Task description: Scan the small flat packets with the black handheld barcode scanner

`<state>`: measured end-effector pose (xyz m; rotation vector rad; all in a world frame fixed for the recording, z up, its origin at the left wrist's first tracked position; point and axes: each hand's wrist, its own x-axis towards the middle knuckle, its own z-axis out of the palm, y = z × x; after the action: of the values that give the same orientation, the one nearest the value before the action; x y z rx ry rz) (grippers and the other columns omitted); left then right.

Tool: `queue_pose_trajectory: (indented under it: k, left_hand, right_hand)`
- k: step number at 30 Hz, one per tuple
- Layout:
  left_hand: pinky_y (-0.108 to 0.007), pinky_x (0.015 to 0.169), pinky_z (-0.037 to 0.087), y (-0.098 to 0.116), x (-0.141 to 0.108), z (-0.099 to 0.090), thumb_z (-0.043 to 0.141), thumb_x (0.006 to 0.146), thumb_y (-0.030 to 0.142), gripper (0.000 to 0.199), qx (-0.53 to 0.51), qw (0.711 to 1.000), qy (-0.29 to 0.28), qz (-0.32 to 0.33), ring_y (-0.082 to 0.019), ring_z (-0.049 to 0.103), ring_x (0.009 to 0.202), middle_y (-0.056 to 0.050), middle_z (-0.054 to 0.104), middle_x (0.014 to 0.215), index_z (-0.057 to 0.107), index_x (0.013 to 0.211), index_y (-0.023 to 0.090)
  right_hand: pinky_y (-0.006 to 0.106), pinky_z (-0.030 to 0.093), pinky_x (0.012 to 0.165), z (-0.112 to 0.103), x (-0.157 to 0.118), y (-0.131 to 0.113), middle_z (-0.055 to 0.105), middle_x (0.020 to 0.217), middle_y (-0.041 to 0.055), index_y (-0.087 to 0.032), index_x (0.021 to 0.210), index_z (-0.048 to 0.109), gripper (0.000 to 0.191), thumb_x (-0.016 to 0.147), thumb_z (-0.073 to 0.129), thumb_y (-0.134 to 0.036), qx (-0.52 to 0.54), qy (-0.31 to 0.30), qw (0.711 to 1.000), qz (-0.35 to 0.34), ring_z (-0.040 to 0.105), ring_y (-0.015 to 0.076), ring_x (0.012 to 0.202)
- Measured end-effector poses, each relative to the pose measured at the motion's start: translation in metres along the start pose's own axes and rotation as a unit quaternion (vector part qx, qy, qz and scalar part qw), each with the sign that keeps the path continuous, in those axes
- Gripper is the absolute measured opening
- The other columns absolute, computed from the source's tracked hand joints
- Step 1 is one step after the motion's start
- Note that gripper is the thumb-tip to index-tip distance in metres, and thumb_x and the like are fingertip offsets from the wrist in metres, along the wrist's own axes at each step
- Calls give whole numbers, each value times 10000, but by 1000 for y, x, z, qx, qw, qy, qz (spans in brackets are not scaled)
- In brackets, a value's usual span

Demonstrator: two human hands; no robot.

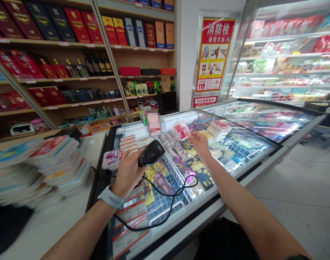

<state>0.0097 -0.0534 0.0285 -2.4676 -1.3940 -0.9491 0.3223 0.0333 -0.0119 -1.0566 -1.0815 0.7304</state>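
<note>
My left hand [129,169] is wrapped round the handle of a black barcode scanner [153,152], whose head points right and away from me. A black cable [171,202] loops from it over the freezer's glass. Between the thumb and fingers of my right hand [200,143] is a small plastic pack [181,130] with a red and white label, held up over the freezer top. Just left of my left hand lies a similar pack with a purple label [110,158]. Beyond my right hand stands a stack of packs [221,128] on the glass.
A glass-topped chest freezer [156,236] with bagged goods inside stretches away to the right. Price cards [131,220] lie along its left side. Tall stacks of flat packs [64,162] cover part of the white counter [78,213]. Shelves of boxes and bottles stand behind.
</note>
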Motion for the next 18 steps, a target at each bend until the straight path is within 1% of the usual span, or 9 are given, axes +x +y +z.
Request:
queue_pose_trajectory:
  k: [5, 9, 18]
  left_hand:
    - [-471, 1060, 334, -2, -1, 1, 531, 842, 242, 270, 4, 1000, 2, -7, -264, 648, 1002, -103, 716, 1066, 616, 1089, 174]
    - [-485, 1072, 325, -5, -1, 3, 542, 836, 274, 300, 8, 1000, -2, -9, -275, 635, 1047, -109, 706, 1108, 599, 1116, 179]
    - [-488, 1074, 325, -3, -1, 0, 545, 820, 232, 335, 15, 1000, -7, 9, -285, 629, 1060, -127, 692, 1115, 580, 1143, 151]
  right_hand:
    - [298, 549, 585, 0, -2, -3, 726, 818, 46, -168, 1008, 664, 520, 644, 728, -534, -5, 1, 1000, 2, 681, 198, 744]
    - [298, 549, 593, 0, -3, -4, 727, 824, 47, -164, 1017, 662, 537, 639, 727, -542, -7, 1, 1000, 4, 683, 198, 748]
    - [282, 551, 579, 0, -2, -4, 722, 803, 48, -152, 1029, 667, 513, 671, 724, -515, 4, -6, 1000, -6, 681, 194, 751]
